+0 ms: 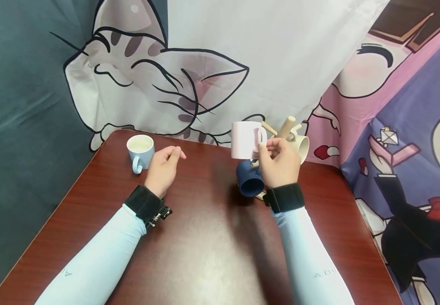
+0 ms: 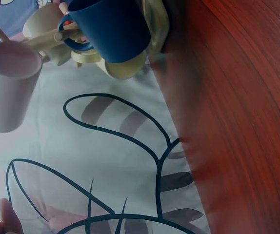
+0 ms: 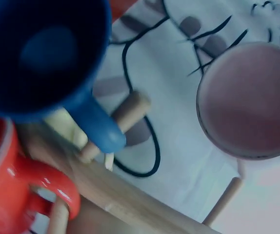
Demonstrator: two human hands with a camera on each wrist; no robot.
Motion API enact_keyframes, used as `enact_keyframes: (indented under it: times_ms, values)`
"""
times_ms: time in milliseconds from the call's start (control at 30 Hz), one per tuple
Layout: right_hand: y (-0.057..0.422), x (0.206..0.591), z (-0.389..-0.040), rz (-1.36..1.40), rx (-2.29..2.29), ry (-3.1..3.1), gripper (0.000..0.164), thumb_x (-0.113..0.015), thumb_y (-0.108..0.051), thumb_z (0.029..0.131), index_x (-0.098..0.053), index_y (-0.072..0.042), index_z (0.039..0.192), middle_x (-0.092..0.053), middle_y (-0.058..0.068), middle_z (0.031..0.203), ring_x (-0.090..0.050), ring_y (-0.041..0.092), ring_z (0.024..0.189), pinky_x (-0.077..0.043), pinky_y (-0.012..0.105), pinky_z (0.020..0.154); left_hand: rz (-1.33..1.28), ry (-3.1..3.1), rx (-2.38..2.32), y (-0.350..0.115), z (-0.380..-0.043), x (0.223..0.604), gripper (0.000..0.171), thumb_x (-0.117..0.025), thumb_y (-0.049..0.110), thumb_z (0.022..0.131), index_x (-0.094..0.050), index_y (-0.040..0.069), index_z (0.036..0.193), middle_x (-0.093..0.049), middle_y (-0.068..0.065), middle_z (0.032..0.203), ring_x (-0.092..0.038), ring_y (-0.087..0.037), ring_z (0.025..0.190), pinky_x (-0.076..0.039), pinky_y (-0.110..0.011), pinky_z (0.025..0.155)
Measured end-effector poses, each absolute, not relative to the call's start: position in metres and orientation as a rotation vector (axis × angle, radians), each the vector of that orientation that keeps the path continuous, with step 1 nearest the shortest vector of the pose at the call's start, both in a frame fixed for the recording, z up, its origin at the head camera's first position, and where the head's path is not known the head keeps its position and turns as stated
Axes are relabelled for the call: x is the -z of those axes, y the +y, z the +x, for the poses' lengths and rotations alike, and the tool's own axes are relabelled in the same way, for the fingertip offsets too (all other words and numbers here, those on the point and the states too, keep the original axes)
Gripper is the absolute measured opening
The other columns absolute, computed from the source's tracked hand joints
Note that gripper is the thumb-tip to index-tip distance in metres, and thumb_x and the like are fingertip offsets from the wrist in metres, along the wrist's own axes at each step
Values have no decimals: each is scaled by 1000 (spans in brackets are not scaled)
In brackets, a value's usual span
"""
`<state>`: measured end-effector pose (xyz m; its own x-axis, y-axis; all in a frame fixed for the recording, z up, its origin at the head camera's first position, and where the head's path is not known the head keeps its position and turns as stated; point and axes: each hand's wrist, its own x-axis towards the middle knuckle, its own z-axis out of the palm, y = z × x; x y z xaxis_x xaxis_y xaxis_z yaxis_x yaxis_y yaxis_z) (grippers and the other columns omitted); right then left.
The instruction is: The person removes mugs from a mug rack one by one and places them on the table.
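Observation:
My right hand (image 1: 280, 165) pinches the handle of a pale pink mug (image 1: 244, 140), raised in front of a wooden mug rack (image 1: 286, 127). One bare peg (image 3: 223, 200) of the rack points toward that mug in the right wrist view. A dark blue mug (image 1: 248, 173) hangs on its side from a lower peg, its handle (image 3: 98, 126) looped over the wood. My left hand (image 1: 162, 167) holds nothing, its fingers loosely bent. Just left of it, a light blue mug (image 1: 139, 150) with a pale inside stands upright on the table.
A cream mug (image 1: 302, 147) hangs on the rack's right side, partly behind my right hand. A red mug (image 3: 13, 190) hangs from another peg. Behind the brown wooden table (image 1: 197, 237) hangs a cloth (image 1: 280, 51) with cartoon drawings.

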<state>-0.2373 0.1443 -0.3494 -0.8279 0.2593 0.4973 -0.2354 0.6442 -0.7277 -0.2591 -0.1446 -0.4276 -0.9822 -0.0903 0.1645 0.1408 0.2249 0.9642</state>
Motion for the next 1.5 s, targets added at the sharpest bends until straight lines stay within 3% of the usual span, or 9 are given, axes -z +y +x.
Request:
enact_keyframes:
  times_ms: [167, 433, 567, 733, 833, 967, 1067, 1367, 1500]
  values:
    - [148, 360, -213, 52, -1192, -2236, 15, -79, -13, 101, -73, 1, 103, -79, 13, 90, -79, 25, 74, -55, 15, 66, -62, -2276, 1849, -143, -253, 425, 37, -50, 25, 118, -73, -3, 109, -43, -11, 85, -38, -28, 78, -33, -40, 76]
    - [143, 369, -201, 86, -1201, -2234, 14, -78, -12, 102, -71, 0, 105, -80, 12, 93, -80, 21, 76, -60, 20, 74, -92, -2296, 1866, -130, -242, 415, 37, -52, 30, 118, -76, 3, 112, -50, -13, 86, -43, -29, 83, -35, -42, 79]
    - [138, 371, -198, 105, -1183, -2209, 15, -81, -9, 99, -72, 2, 103, -80, 13, 92, -80, 23, 75, -57, 16, 74, -132, -2282, 1905, -122, -239, 407, 35, -54, 27, 117, -78, 1, 116, -71, -13, 117, -53, -29, 105, -40, -46, 94]
    - [128, 373, -198, 160, -1179, -2161, 18, -84, -8, 97, -71, 4, 101, -81, 15, 91, -80, 24, 75, -54, 10, 73, -224, -2264, 1948, -109, -235, 392, 34, -56, 26, 117, -80, 1, 116, -70, -9, 143, -57, -24, 133, -40, -52, 114]
    - [121, 374, -198, 181, -1185, -2133, 18, -85, -9, 97, -71, 3, 99, -81, 14, 90, -80, 24, 74, -53, 10, 71, -245, -2251, 1962, -102, -231, 381, 34, -58, 27, 116, -83, 4, 112, -74, -8, 111, -62, -21, 110, -44, -47, 102]
    - [112, 375, -199, 203, -1184, -2110, 17, -86, -10, 96, -72, 1, 99, -81, 11, 88, -79, 21, 73, -54, 14, 69, -272, -2220, 2022, -92, -227, 368, 34, -61, 28, 115, -85, 5, 109, -40, -3, 64, -38, -21, 62, -33, -35, 65]
    - [108, 377, -198, 222, -1189, -2094, 17, -87, -9, 95, -73, 0, 99, -81, 9, 89, -79, 19, 73, -60, 23, 71, -317, -2183, 2093, -84, -226, 363, 36, -62, 27, 115, -85, 1, 109, -32, 2, 57, -30, -18, 54, -22, -32, 55]
    - [99, 385, -196, 317, -1165, -2047, 17, -86, -5, 93, -73, 2, 101, -81, 13, 92, -80, 23, 78, -66, 44, 75, -312, -2159, 2225, -67, -224, 358, 37, -64, 28, 114, -85, -3, 107, -33, 6, 53, -28, -11, 48, -20, -28, 51]
    - [96, 388, -193, 339, -1143, -2057, 17, -86, -7, 95, -72, 1, 101, -81, 13, 93, -80, 22, 78, -66, 43, 74, -297, -2164, 2229, -65, -222, 355, 48, -64, 31, 113, -77, -3, 81, -33, 5, 53, -29, -12, 49, -20, -28, 51]
